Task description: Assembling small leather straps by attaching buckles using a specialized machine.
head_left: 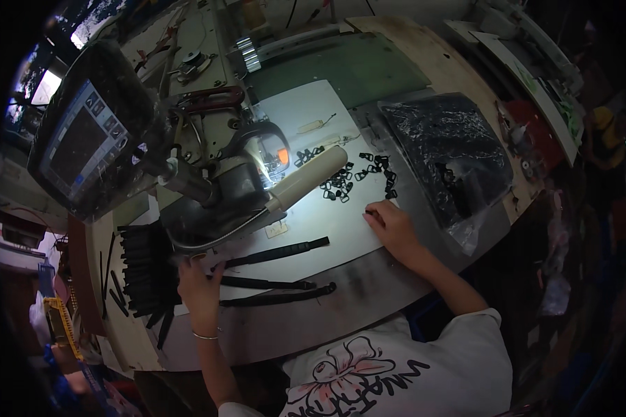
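At the left of the table, my left hand (199, 283) is closed at the near end of a black webbing strap (285, 251); the fingertips are partly lost in shadow. Two more black straps, one of them a strap (268, 283), lie beside it. My right hand (394, 228) hovers low over the white sheet, fingers pinched together with a dark bit at their tips, too small to make out. Just beyond that hand lie loose small black buckles (339, 182), some in a pile and some in a row.
A sewing machine head (212, 191) with a lamp and a pale cylindrical part (309, 177) overhangs the white sheet (327, 257). Its control screen (83, 139) stands at left. Bundled black straps (142, 267) lie at left. A clear plastic bag (448, 153) with dark contents rests at right.
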The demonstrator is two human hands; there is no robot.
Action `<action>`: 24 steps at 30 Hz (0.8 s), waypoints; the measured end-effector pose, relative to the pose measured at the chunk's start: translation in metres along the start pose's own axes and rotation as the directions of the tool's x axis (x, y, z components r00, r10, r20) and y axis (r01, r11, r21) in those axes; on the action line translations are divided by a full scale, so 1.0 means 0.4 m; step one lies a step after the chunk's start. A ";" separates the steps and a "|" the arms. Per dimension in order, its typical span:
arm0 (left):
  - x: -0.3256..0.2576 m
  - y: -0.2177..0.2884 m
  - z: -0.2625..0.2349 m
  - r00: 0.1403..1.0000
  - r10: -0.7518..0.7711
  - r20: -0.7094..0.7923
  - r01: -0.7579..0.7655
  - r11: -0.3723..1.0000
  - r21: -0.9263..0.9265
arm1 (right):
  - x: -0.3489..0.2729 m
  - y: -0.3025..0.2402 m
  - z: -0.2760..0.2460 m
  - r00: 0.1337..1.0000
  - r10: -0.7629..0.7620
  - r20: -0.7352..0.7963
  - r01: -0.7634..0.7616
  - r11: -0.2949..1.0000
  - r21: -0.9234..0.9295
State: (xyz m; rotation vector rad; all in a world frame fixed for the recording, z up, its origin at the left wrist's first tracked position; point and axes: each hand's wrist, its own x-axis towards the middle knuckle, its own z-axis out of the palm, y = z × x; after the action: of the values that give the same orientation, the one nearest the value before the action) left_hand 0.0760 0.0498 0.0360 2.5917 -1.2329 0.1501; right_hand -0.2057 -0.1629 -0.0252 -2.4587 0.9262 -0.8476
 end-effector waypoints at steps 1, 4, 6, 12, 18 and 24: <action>-0.002 0.025 -0.002 1.000 0.000 0.004 0.000 0.998 -0.068 | 0.009 -0.016 -0.005 0.962 0.239 0.133 -0.270 0.904 0.332; -0.010 0.141 0.014 0.967 0.220 0.126 -0.111 0.813 -0.571 | 0.049 -0.057 -0.010 0.783 0.348 0.515 -0.619 0.353 0.701; -0.011 0.214 0.035 0.926 0.281 0.252 -0.028 0.718 -0.696 | 0.064 -0.084 0.001 0.685 0.280 0.672 -0.720 0.121 0.684; 0.005 0.273 0.066 0.913 0.273 0.302 0.094 0.580 -0.809 | 0.096 -0.154 0.022 0.661 0.118 0.741 -0.750 0.053 0.660; 0.010 0.222 0.109 0.859 0.292 0.420 0.274 0.431 -0.860 | 0.117 -0.170 0.029 0.565 0.013 0.825 -0.821 0.109 0.561; -0.012 0.233 0.092 0.857 0.324 0.400 0.171 0.554 -0.815 | 0.075 -0.164 0.033 0.524 0.006 0.851 -0.813 0.301 0.499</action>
State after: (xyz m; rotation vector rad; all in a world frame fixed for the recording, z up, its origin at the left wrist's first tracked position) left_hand 0.0001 -0.0131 0.0179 1.7139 -1.1483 -0.9669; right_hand -0.1485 -0.1351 0.0118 -1.1613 0.5504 0.0330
